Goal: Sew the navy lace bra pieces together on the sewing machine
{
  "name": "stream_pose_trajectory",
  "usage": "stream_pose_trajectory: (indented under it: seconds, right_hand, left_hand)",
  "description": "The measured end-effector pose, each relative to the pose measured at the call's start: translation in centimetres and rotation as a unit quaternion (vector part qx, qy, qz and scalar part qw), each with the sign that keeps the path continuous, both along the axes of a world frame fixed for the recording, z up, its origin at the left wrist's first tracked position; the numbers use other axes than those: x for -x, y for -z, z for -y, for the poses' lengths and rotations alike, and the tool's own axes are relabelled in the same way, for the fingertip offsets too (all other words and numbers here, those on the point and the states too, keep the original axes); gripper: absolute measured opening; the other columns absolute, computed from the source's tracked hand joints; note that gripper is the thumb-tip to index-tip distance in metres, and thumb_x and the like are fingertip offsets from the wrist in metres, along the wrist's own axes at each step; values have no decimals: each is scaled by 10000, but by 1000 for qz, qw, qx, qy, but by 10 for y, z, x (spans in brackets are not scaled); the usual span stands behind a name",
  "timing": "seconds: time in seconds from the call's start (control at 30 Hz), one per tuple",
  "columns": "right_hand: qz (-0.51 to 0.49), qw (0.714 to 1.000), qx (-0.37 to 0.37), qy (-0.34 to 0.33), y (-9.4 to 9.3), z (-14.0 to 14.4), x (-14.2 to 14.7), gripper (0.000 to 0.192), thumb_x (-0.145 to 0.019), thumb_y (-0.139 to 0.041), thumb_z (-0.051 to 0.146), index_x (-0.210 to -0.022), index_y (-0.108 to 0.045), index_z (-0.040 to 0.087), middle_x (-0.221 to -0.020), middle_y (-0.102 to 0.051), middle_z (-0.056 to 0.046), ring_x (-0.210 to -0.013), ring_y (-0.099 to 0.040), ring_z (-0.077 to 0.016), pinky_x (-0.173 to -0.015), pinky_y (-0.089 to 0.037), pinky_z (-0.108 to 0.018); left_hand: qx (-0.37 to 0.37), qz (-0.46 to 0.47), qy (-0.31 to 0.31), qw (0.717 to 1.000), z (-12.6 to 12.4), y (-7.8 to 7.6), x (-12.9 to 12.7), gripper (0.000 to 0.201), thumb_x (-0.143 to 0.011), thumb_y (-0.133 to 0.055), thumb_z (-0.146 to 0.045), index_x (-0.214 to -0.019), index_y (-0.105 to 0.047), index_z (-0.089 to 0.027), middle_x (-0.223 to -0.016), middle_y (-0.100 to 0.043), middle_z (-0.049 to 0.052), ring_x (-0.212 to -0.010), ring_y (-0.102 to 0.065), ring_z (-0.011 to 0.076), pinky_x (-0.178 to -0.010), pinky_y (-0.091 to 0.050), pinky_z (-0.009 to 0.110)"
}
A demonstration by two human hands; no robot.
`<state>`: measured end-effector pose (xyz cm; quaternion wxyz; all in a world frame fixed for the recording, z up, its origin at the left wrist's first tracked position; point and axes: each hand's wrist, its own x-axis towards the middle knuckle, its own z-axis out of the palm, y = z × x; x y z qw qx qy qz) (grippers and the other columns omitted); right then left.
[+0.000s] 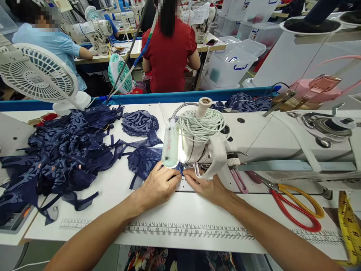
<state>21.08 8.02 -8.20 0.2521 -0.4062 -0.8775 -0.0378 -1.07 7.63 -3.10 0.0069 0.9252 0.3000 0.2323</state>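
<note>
A navy patterned bra piece (144,160) lies on the white bed of a sewing machine (194,150), with its right end under the needle area. My left hand (163,181) is left of the presser foot, fingers bent and pressed on the fabric's edge. Just right of it, my right hand (207,188) pinches the same edge, its fingers partly hidden behind the machine's white guard. The fingertips of both hands almost meet. A lamp (170,145) lights the stitching spot, and pale green cord (201,124) is coiled on the machine head.
Left lies a heap of navy bras (67,146); behind the piece, a stack of lace cups (140,123). Scissors (299,205), pink tweezers (239,180) and a yellow tape measure (348,226) lie right. A fan (39,73) stands back left. Two people sit beyond the blue-edged table.
</note>
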Motion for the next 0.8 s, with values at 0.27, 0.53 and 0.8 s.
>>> stream_pose_trajectory:
  seconds: [0.27,0.53,0.8]
  right_hand:
    - [-6,1000,-9,-24,-11,1,-1,202,-920,-491,157,-1004,-667,211,-824,-672,-31,-718,-592,-147,-649,-460,-261]
    - [-54,998,-9,-23,-30,2,1,196,-906,-500,145,-817,-665,205,-630,-606,21,-552,-520,-96,-554,-409,-225]
    - [-70,997,-15,-34,-30,2,-1,109,-884,-592,207,-872,-700,218,-683,-673,12,-625,-586,-108,-613,-440,-217]
  left_hand:
    - [-6,-4,0,1000,1,1,1,191,-891,-489,-52,-979,-630,-145,-929,-683,47,-837,-596,157,-1031,-419,460]
    - [2,-12,3,1000,1,0,1,210,-885,-485,-38,-998,-627,-143,-969,-693,47,-861,-610,158,-1029,-414,459]
    - [25,14,0,1000,-2,5,2,168,-900,-509,-103,-1004,-628,-158,-1001,-682,77,-893,-608,171,-975,-453,418]
